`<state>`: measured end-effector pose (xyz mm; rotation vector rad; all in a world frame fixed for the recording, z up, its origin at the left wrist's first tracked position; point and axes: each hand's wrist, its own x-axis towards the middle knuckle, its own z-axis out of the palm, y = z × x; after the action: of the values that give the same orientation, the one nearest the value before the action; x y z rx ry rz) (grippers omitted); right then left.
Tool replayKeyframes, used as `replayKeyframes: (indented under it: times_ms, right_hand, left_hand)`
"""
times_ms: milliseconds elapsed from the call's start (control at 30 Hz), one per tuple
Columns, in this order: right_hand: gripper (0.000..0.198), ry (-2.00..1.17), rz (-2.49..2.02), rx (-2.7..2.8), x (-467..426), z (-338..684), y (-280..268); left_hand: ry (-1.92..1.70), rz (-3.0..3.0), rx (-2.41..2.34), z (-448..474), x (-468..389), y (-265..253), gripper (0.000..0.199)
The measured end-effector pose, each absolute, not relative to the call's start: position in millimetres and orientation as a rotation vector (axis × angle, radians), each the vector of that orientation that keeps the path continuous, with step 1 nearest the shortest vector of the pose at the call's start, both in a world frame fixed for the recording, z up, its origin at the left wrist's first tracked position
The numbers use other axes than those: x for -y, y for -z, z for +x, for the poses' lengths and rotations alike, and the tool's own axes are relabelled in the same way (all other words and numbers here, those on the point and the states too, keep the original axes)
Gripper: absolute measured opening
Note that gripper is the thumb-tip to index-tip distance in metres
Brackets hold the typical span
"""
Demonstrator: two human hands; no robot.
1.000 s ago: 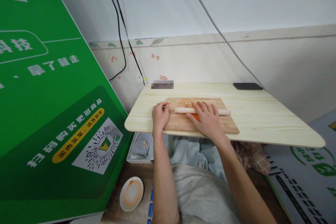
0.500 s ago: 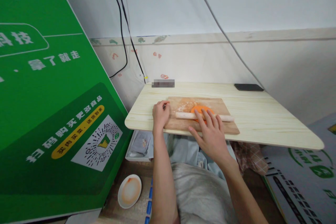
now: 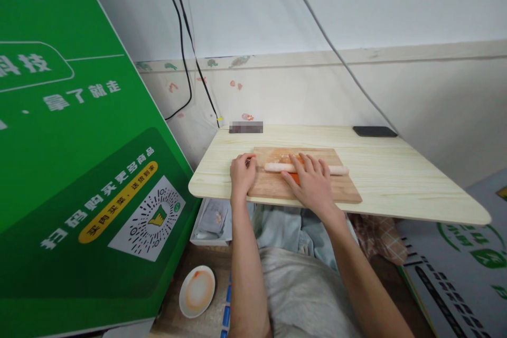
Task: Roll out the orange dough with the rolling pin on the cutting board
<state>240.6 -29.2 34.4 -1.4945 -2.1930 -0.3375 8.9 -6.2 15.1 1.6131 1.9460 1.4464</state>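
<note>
A wooden cutting board point(image 3: 269, 187) lies near the front edge of the table, with white flour traces on it. My left hand point(image 3: 242, 174) is closed at the board's left edge; a small dark, shiny spot shows by its fingers, too small to name. Across the board lies a pale wooden rolling pin point(image 3: 274, 167). My right hand point(image 3: 315, 182) lies over the pin, fingers stretched out and apart, pressing from above. Under the pin and hand is a flat piece of orange dough point(image 3: 293, 177), largely hidden.
At the table's point(image 3: 415, 185) back edge lie a black phone point(image 3: 374, 131) and a blurred dark object point(image 3: 246, 127). A green sign point(image 3: 99, 169) stands at the left. Lower down are a stained white plate point(image 3: 197, 291) and a white box point(image 3: 212, 219). Cables hang along the wall.
My right hand and the rolling pin have moved away from me, up over the dough, covering more of it. My left hand has stayed at the board's edge.
</note>
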Motion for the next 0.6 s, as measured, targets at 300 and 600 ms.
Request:
replayKeyframes:
  times_ms: [300, 600]
  right_hand:
    - [0.068, 0.402, -1.39, 2.186, 74, 255, -20]
    - [0.067, 0.37, -1.406, 2.192, 63, 251, -25]
  left_hand:
    - [-1.466, 1.616, -1.935, 8, 7, -13, 0.024]
    - [-1.478, 1.627, -1.909, 6, 4, -9, 0.023]
